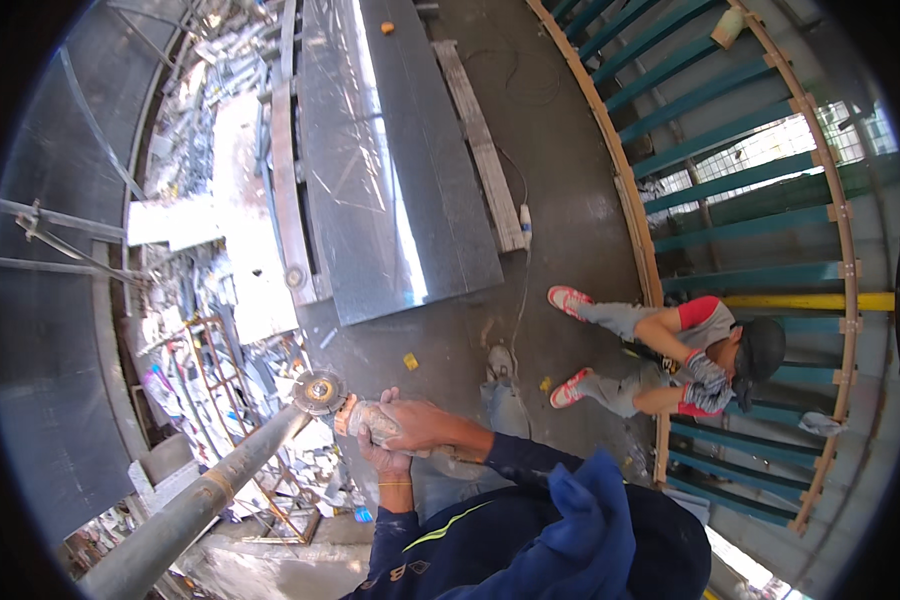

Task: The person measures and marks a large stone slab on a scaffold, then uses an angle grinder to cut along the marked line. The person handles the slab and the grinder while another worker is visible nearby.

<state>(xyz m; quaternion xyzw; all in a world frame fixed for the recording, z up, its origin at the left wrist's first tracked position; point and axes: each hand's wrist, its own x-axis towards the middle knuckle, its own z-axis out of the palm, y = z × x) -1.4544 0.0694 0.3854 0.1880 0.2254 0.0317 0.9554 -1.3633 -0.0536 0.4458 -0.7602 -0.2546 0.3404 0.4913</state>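
Note:
Both my hands are on an angle grinder (362, 418), which has a dusty body and a round disc (320, 391) at its left end. My right hand (415, 425) wraps over the body from the right. Below it, my left hand (383, 458) grips from underneath, with a yellow band at the wrist. The disc appears beside the upper end of a thick grey pipe (215, 490); whether they touch, I cannot tell. Beyond the grinder lies a long dark polished slab (400, 190) with pale dust streaks.
At the right, another person in a dark cap and striped gloves (708, 380) is bent over beside teal slatted framing (740, 275). A cable (522, 300) runs along the floor near wooden planks (480, 150). Rubble (210, 130) and a rusty metal frame (235, 400) are at the left.

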